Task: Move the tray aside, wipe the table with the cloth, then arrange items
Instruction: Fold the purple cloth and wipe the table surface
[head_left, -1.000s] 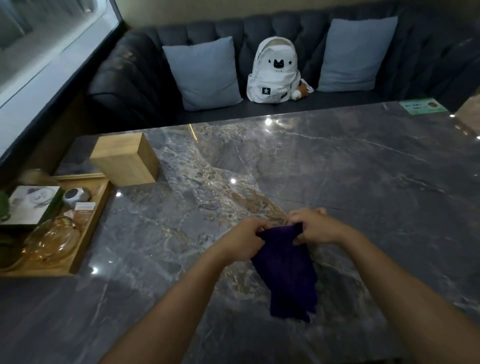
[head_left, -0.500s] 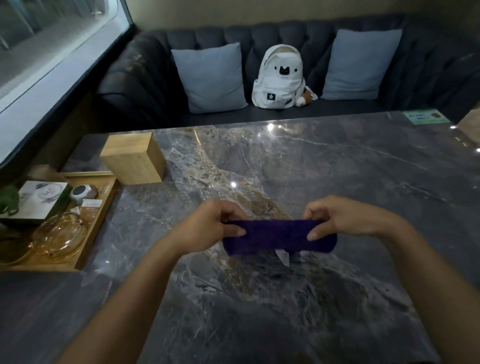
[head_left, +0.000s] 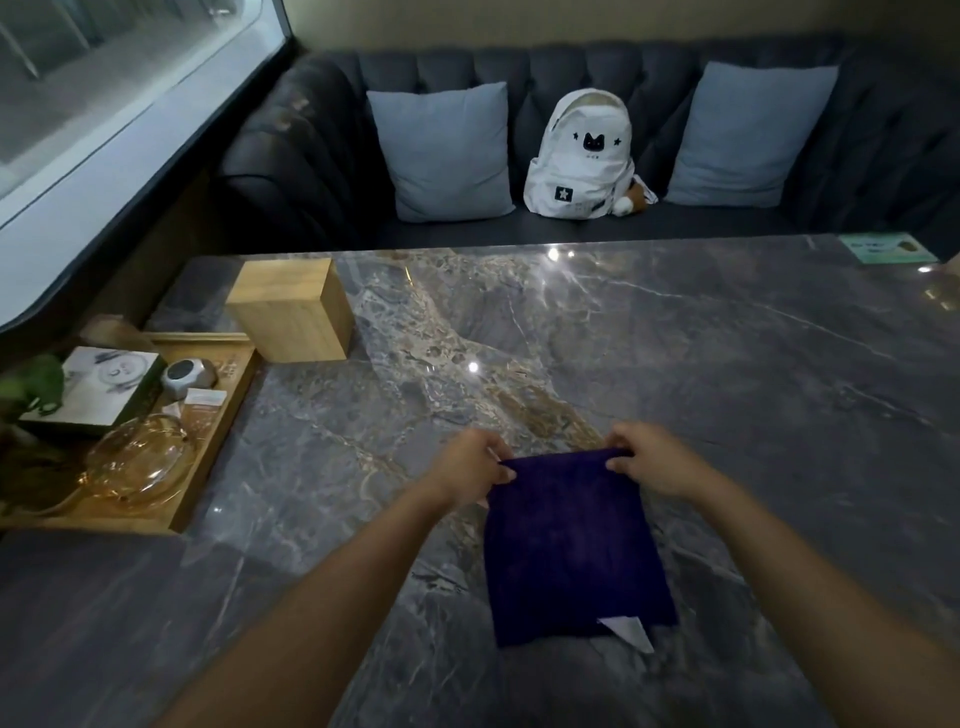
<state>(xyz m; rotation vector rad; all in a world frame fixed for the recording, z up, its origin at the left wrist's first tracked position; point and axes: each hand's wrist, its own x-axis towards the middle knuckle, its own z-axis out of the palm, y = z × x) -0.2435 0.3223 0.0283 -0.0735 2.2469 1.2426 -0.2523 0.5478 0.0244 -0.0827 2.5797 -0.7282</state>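
A dark purple cloth lies spread flat on the grey marble table, with a white label sticking out at its near right corner. My left hand pinches the cloth's far left corner and my right hand pinches its far right corner. The wooden tray sits at the table's left edge, holding a glass teapot, a white box, a small grey round device and small packets.
A wooden box stands upright behind the tray. A green card lies at the far right corner of the table. Beyond the table is a dark sofa with two grey cushions and a white backpack. A window runs along the left.
The cloth hung bunched from my hands, then was stretched as a roll between them; now it is laid out flat on the table, and both hands still hold its far edge.
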